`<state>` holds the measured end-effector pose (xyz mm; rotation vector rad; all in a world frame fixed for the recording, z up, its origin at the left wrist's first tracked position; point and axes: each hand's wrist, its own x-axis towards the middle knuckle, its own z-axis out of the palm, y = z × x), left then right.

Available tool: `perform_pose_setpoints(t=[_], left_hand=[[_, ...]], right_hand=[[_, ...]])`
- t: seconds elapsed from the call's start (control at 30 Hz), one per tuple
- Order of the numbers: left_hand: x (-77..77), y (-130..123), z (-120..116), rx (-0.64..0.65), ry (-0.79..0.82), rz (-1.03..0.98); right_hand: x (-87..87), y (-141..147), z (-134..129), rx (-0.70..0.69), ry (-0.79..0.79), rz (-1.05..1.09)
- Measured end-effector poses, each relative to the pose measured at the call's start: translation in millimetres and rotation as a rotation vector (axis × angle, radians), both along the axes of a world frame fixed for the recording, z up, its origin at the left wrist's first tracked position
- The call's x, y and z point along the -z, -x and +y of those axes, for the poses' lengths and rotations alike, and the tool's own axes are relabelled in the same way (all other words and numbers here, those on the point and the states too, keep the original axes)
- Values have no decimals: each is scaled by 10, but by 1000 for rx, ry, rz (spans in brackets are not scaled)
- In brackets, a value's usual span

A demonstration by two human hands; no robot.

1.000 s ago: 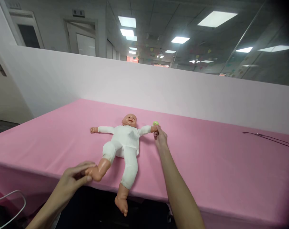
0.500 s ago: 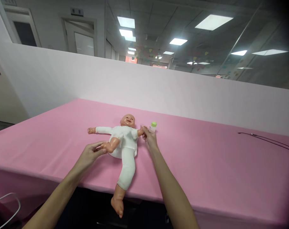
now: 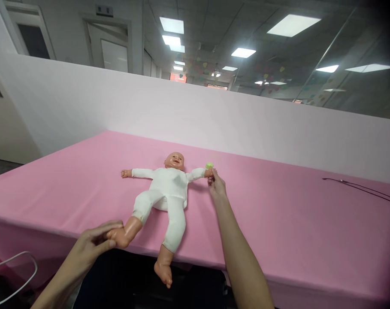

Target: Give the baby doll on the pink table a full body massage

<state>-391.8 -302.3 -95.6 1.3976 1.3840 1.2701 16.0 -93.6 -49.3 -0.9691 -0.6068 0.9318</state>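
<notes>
- Vinyl doll (image 3: 167, 189) on pink cloth (image 3: 262, 223), ahead of both hands: light, soft-bodied, best held by its firm limbs
- left hand (image 3: 92, 242) curled around its foot (image 3: 119, 237)
- right hand (image 3: 217, 186) pinching its hand (image 3: 209, 173), green cap (image 3: 209, 165) just beyond

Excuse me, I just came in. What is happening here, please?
A person is handling a baby doll in a white suit, which lies on its back on a pink-covered table. Their left hand grips the doll's foot, and their right hand holds the doll's hand, beside a small green cap.
</notes>
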Motion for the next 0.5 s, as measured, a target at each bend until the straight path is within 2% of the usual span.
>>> perform_pose_setpoints(t=[0.07, 0.17, 0.27, 0.37, 0.43, 0.5], left_hand=[[-201, -125, 216, 32, -1, -59], [-453, -365, 601, 97, -53, -124], [-512, -591, 957, 190, -68, -220], [-465, -704, 1130, 281, -49, -335], [-456, -673, 1087, 293, -47, -326], [-458, -556, 927, 247, -49, -241]], right_hand=[[-60, 203, -74, -151, -68, -77], [-40, 504, -189, -331, -80, -265], [30, 682, -256, -456, -60, -426], [47, 667, -242, -445, -64, -451], [34, 552, -186, -368, -55, -355], [31, 374, -109, -220, -35, -193]])
